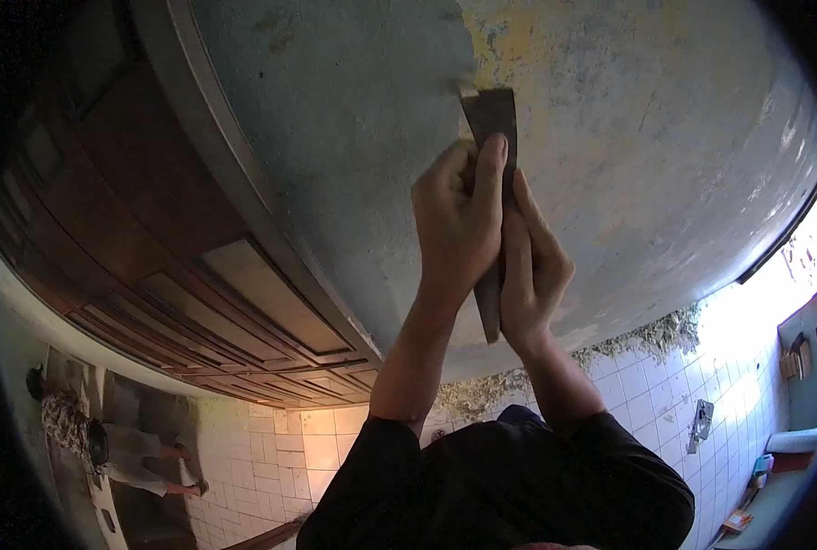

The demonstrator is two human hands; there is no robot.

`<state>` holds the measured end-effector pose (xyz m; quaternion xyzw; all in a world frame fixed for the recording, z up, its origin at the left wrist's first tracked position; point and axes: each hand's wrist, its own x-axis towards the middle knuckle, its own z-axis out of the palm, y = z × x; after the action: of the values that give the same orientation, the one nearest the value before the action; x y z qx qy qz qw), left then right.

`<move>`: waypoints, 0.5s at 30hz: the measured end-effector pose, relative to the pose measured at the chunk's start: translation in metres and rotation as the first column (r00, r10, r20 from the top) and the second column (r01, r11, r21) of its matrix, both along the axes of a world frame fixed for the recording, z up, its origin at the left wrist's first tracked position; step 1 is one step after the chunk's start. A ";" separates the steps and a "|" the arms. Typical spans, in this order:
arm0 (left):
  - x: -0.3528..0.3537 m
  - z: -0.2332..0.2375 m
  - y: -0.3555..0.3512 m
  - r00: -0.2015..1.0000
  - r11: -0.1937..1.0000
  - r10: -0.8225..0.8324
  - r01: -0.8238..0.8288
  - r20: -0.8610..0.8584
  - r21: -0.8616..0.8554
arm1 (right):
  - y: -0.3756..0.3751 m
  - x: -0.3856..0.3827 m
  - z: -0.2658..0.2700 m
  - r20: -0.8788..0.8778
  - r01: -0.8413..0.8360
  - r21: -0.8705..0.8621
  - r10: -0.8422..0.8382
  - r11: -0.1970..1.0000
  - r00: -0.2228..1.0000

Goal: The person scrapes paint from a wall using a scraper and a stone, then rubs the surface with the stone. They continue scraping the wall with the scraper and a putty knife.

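Note:
My left hand [459, 215] is wrapped around a dark flat metal scraper [493, 115], its thumb lying along the shaft below the flared blade. Lower on the same shaft, my right hand [537, 266] grips from the right, with a finger stretched along it. The scraper's tail end pokes out beneath both hands. Its blade edge rests at the border between blue-grey paint and a worn yellowish patch on the wall [363, 165]. A small pale flake shows at the blade's left corner.
A brown panelled wooden door [198, 266] stands to the left. Paint scrapings [656, 339] lie along the wall's foot on white floor tiles [633, 385]. A grey object [700, 423] is on the tiles at right. Another person [133, 454] is at lower left.

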<state>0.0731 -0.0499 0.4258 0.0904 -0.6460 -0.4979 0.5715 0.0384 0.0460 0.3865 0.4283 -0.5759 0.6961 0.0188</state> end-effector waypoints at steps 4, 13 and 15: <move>0.006 -0.046 0.011 0.992 0.998 0.069 -0.068 0.110 -0.007 | 0.008 0.003 -0.046 -0.153 0.039 -0.098 -0.054 0.994 0.987; -0.001 0.008 0.004 0.998 0.998 0.051 -0.052 -0.022 -0.038 | -0.001 -0.005 0.007 -0.118 0.015 -0.107 -0.027 0.994 0.993; 0.002 -0.009 0.010 0.999 0.999 0.042 -0.042 0.028 0.007 | -0.002 -0.009 -0.013 -0.240 0.010 -0.192 -0.057 0.981 0.969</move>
<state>0.0751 -0.0395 0.4166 0.1129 -0.6500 -0.4871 0.5723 0.0292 0.0442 0.3737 0.4971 -0.5077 0.6892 0.1419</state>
